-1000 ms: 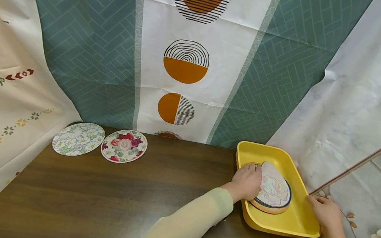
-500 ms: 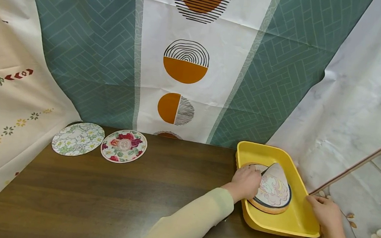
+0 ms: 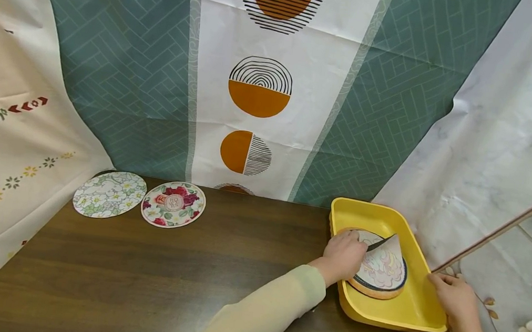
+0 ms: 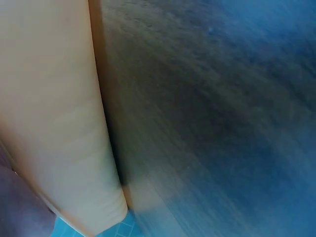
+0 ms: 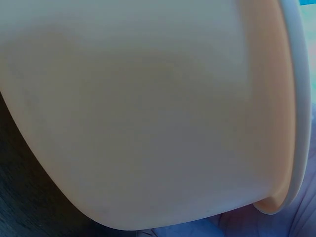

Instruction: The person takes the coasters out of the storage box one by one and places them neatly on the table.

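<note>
In the head view, my left hand (image 3: 346, 254) reaches over the near left wall of a yellow tray (image 3: 405, 312). Its curled fingers pinch at the left side of a pale round mat (image 3: 385, 268) with a pastel drawing. Part of this mat bends up to a point at its far right, showing a dark underside. Beneath it shows an orange-brown edge (image 3: 375, 293) with a dark rim. On the tray's right, my right hand (image 3: 456, 293) grips the rim. The right wrist view is filled by the tray's outer wall (image 5: 148, 123). Neither wrist view shows fingers.
Two round floral mats lie at the back left of the brown wooden table (image 3: 142, 281): a green-and-white one (image 3: 110, 194) and one with red roses (image 3: 174, 204). Patterned cloths hang behind and at both sides. The right cloth (image 3: 495, 207) meets the tray's side.
The raised part of the pale mat has swung right, away from my left hand, uncovering more surface beneath. Both hands and the tray stay almost in place.
</note>
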The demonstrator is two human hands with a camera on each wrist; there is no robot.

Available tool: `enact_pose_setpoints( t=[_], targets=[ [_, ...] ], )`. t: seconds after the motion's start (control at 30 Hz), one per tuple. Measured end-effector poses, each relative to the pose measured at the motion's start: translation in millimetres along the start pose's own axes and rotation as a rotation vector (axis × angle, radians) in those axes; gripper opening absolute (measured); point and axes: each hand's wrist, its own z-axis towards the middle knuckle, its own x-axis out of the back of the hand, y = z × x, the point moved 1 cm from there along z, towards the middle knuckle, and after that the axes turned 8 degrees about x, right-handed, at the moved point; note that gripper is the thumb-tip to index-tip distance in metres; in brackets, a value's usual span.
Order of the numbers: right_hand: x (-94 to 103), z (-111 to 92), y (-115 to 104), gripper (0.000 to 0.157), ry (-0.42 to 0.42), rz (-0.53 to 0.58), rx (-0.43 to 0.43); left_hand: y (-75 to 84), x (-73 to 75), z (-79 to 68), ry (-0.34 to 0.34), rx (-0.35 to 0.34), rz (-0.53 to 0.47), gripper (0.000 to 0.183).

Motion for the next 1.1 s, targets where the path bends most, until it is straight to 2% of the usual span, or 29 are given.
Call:
enact_pose_setpoints(
  t=[0.17, 0.3, 0.53, 0.77, 1.1],
  targets=[
    [0.8, 0.0, 0.9, 0.065, -0.013, 0.002, -0.009, 1.9, 0.3, -1.9, 0.044, -0.086, 0.09, 0.02],
    [0.2, -0.8, 1.8, 0.064, -0.006, -0.004, -0.007, 2.9, -0.1, -2.6, 0.056, -0.106, 0.102, 0.017],
    [-0.3, -1.5, 1.2, 0.061, 0.007, -0.017, -0.001, 4.1, 1.2, -4.2, 0.047, -0.084, 0.07, 0.012],
    [-1.5, -2.5, 0.6, 0.061, 0.022, -0.012, 0.008, 5.0, -1.0, -5.3, 0.018, -0.056, 0.052, 0.019],
    [-0.2, -2.3, -3.0, 0.061, 0.008, -0.005, 0.006, 3.0, -1.7, -4.4, -0.007, -0.003, -0.067, 0.015]
  ],
)
